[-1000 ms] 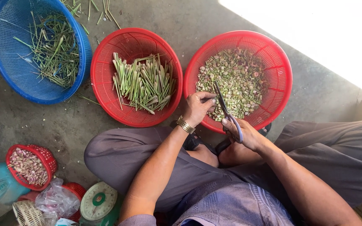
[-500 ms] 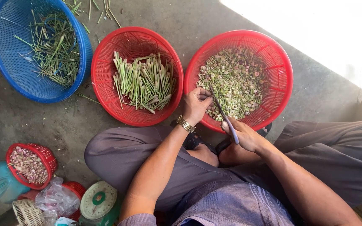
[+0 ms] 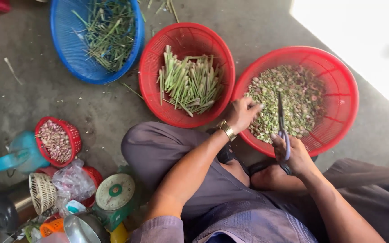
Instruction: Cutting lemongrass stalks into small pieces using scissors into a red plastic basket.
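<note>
Over the near rim of the right-hand red basket (image 3: 344, 85), the left hand (image 3: 241, 113) has its fingers pinched together on a small piece of stalk, too small to make out clearly, held just above the chopped green and pinkish bits (image 3: 289, 99) that fill the basket. A gold wristwatch (image 3: 227, 130) sits on that wrist. Beside it, the right hand (image 3: 296, 155) grips the blue handles of a pair of scissors (image 3: 282, 121), whose dark blades point away from the person across the chopped bits. To the left, touching this basket, a second red basket (image 3: 158, 63) holds cut green stalks (image 3: 187, 83). Farther left, a blue basket (image 3: 68, 40) holds thin green trimmings. Down at the lower left of the concrete floor (image 3: 32, 99) stand a small red basket of pinkish pieces (image 3: 56, 140) and a green kitchen scale (image 3: 115, 192).
</note>
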